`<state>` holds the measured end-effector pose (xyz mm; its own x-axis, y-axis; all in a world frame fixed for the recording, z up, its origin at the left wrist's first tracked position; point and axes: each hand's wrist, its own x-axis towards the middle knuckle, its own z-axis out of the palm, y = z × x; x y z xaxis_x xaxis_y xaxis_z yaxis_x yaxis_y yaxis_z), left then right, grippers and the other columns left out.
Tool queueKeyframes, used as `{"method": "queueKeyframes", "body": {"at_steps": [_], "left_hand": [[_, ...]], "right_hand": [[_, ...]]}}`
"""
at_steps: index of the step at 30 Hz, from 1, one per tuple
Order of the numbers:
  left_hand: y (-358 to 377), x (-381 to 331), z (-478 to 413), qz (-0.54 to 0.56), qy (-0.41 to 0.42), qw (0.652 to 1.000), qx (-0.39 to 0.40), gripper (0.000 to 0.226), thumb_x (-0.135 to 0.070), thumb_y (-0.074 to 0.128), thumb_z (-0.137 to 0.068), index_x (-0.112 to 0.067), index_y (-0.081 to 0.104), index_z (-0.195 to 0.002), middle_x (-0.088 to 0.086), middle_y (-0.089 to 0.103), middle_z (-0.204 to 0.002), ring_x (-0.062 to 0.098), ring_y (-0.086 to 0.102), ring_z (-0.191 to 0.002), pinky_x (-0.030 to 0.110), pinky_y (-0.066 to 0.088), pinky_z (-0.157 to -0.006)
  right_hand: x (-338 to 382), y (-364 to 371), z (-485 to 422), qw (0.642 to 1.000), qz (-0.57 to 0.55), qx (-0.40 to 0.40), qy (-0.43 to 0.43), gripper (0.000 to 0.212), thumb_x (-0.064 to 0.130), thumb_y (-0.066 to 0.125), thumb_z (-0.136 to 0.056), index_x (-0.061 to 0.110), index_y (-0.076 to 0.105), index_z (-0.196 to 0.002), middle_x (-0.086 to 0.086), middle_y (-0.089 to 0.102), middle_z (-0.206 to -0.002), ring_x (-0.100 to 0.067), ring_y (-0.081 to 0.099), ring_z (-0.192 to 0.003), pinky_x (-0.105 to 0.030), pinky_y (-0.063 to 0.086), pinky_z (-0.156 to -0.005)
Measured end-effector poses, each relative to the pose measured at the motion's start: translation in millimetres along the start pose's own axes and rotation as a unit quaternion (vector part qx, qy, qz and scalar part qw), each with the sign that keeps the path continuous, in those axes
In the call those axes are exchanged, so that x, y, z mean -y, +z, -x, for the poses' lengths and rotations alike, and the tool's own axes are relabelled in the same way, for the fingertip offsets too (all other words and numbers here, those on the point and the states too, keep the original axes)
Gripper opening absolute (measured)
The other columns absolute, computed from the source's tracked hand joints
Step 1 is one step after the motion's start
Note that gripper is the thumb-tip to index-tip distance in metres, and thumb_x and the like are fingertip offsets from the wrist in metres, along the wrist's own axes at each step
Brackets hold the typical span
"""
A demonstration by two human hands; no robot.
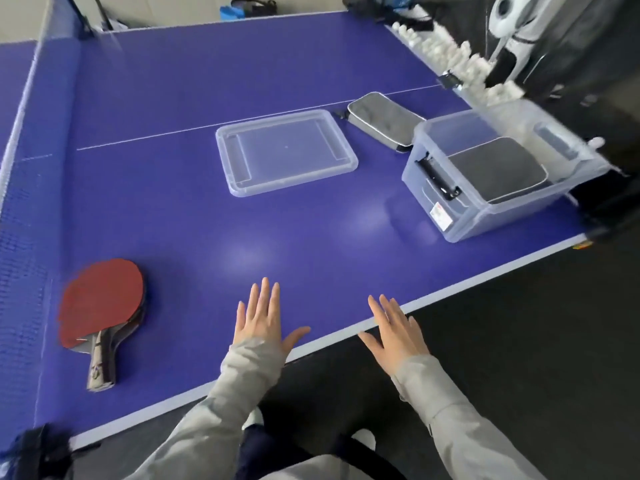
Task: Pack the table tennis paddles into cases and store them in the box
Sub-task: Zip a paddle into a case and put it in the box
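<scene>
Left hand [264,320] and right hand [393,329] flat, fingers spread, holding nothing, paddles [100,306] near left, box [460,216] far right holding case [498,168], lid [286,151] between.

Left grip [263,320], right grip [394,332] (fingers straight)

Head view, looking down, table [311,237] near

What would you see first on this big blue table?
The red paddles, stacked near the net on the left, stand out most. At the right edge sits a clear box with a grey case inside, and its lid lies mid-table.
</scene>
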<state>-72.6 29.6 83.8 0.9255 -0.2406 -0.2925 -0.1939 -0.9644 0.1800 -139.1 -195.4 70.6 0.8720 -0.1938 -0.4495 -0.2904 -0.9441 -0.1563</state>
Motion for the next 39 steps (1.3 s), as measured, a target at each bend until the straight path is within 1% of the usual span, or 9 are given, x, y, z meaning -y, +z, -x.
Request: {"method": "queueKeyframes", "body": {"at_steps": [6, 12, 17, 21, 28, 33, 36, 38, 39], "left_hand": [[-7, -140, -27, -0.016, 0.089, 0.995, -0.047, 0.091, -0.071, 0.028, -0.085, -0.018, -0.009, -0.149, -0.002, -0.015, -0.158, 0.018, -0.015, -0.145, 0.039, -0.004, -0.118], [-19, -220, -53, -0.010, 0.111, 0.992, -0.053, 0.088, -0.069, 0.026, -0.087, -0.018, -0.009, -0.149, -0.004, -0.013, -0.158, 0.017, -0.014, -0.145, 0.039, -0.005, -0.118], [-23, -257, -98, -0.005, 0.095, 0.994, -0.055, 0.086, -0.068, 0.023, -0.088, -0.018, -0.009, -0.149, -0.003, -0.013, -0.158, 0.017, -0.014, -0.145, 0.039, -0.004, -0.119], [-30, -280, -151, 0.043, 0.060, 0.995, -0.062, 0.084, -0.067, 0.025, -0.088, -0.017, -0.006, -0.150, -0.003, -0.010, -0.159, 0.017, -0.012, -0.146, 0.038, -0.003, -0.119], [-65, -330, -257, 0.104, 0.030, 0.990, -0.088, 0.084, -0.066, 0.028, -0.089, -0.017, -0.002, -0.150, -0.003, -0.006, -0.159, 0.015, -0.009, -0.146, 0.037, 0.001, -0.118], [-84, -341, -314, 0.099, 0.012, 0.992, -0.081, 0.084, -0.066, 0.029, -0.089, -0.017, -0.002, -0.150, -0.003, -0.005, -0.159, 0.016, -0.007, -0.146, 0.039, 0.005, -0.119], [-90, -349, -346, 0.102, -0.003, 0.991, -0.086, 0.083, -0.065, 0.029, -0.089, -0.016, 0.000, -0.150, -0.003, -0.002, -0.160, 0.017, -0.004, -0.147, 0.039, 0.008, -0.119], [-92, -355, -364, 0.125, -0.023, 0.989, -0.082, 0.082, -0.064, 0.030, -0.090, -0.016, 0.005, -0.150, -0.002, 0.006, -0.159, 0.017, 0.002, -0.146, 0.039, 0.012, -0.118], [-91, -359, -371, 0.144, -0.039, 0.985, -0.083, 0.080, -0.064, 0.032, -0.090, -0.016, 0.009, -0.150, 0.000, 0.014, -0.158, 0.018, 0.008, -0.146, 0.038, 0.015, -0.117]], "right_hand": [[-106, -43, 16, 0.998, 0.010, -0.055, 0.034, 0.069, 0.053, 0.030, -0.096, 0.028, -0.005, -0.150, -0.001, -0.003, -0.160, -0.020, -0.005, -0.147, -0.045, 0.012, -0.117], [-165, -85, 4, 0.993, -0.039, -0.099, 0.044, 0.066, 0.048, 0.034, -0.097, 0.028, 0.000, -0.150, 0.000, -0.001, -0.160, -0.020, -0.004, -0.147, -0.045, 0.012, -0.117], [-206, -124, -33, 0.990, -0.050, -0.125, 0.044, 0.067, 0.049, 0.035, -0.097, 0.026, 0.003, -0.151, -0.002, 0.001, -0.160, -0.020, -0.003, -0.148, -0.046, 0.013, -0.117], [-236, -158, -69, 0.986, -0.044, -0.155, 0.039, 0.066, 0.046, 0.036, -0.097, 0.025, 0.003, -0.151, -0.001, 0.004, -0.160, -0.020, -0.001, -0.148, -0.045, 0.011, -0.118], [-279, -229, -153, 0.983, -0.004, -0.183, 0.019, 0.066, 0.046, 0.037, -0.097, 0.023, 0.006, -0.151, -0.003, 0.007, -0.160, -0.020, 0.000, -0.148, -0.044, 0.015, -0.117], [-281, -254, -208, 0.986, -0.016, -0.165, -0.011, 0.065, 0.046, 0.035, -0.097, 0.024, 0.005, -0.151, -0.002, 0.006, -0.160, -0.019, -0.003, -0.147, -0.044, 0.010, -0.117], [-280, -272, -246, 0.987, -0.006, -0.156, -0.036, 0.065, 0.045, 0.036, -0.097, 0.023, 0.007, -0.151, -0.003, 0.008, -0.160, -0.019, -0.001, -0.147, -0.044, 0.010, -0.117], [-280, -284, -272, 0.988, 0.003, -0.147, -0.053, 0.065, 0.045, 0.037, -0.097, 0.021, 0.009, -0.151, -0.004, 0.010, -0.159, -0.020, 0.003, -0.147, -0.044, 0.012, -0.117], [-279, -289, -285, 0.988, 0.008, -0.143, -0.062, 0.065, 0.044, 0.037, -0.097, 0.021, 0.009, -0.151, -0.004, 0.011, -0.159, -0.020, 0.004, -0.147, -0.043, 0.013, -0.117]]}}
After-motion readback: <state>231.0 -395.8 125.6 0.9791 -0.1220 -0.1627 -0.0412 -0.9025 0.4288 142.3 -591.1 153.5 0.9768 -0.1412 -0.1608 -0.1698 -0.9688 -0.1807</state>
